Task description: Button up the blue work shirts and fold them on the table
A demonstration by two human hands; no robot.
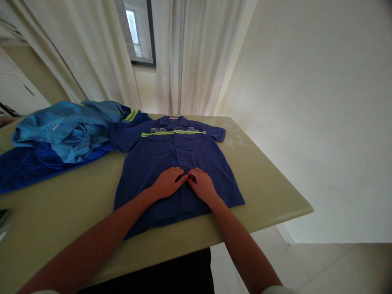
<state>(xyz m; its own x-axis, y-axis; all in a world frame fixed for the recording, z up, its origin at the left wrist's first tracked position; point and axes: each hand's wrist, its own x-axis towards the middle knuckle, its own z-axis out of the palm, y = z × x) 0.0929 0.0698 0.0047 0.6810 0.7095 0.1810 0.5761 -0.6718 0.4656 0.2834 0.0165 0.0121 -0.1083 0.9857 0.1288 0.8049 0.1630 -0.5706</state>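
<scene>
A navy short-sleeved work shirt [211, 159] lies spread front side up, its collar pointing away from me. Yellow-green reflective strips [190, 132] cross its chest above two flap pockets. Over the middle of the button placket, my left hand [168, 182] and my right hand [202, 183] meet, fingertips close together. Both have their fingers curled and pinched on the shirt's front edge. Whatever button lies between the fingertips is hidden. Higher up the placket, a button [181, 159] shows just beyond my hands.
A heap of light blue clothing [70, 126] and darker blue cloth [39, 163] lies on the left of the yellowish table [263, 179]. A dark object [3, 215] sits at the left edge. Curtains [196, 53] hang behind, and a white wall [321, 102] stands to the right.
</scene>
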